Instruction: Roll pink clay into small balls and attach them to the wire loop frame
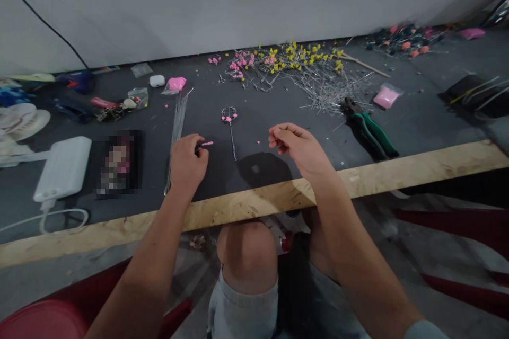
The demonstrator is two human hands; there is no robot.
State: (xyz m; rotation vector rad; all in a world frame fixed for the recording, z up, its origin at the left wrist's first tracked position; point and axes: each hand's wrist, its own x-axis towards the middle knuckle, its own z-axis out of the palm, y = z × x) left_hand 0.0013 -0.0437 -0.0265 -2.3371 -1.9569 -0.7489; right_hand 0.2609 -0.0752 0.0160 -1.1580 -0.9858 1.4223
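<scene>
Left hand [187, 161] curled on the mat, fingertips pinching a pink bit [207, 143]. Right hand [298, 148] loosely curled, held thing too small to tell. Clear mat between them down to the wood edge [254, 202] — only a wire stem [230, 126] there. Wire bundle [177, 122] hugs left hand; pliers [369, 130] right; pin heap [314, 77] beyond.
</scene>
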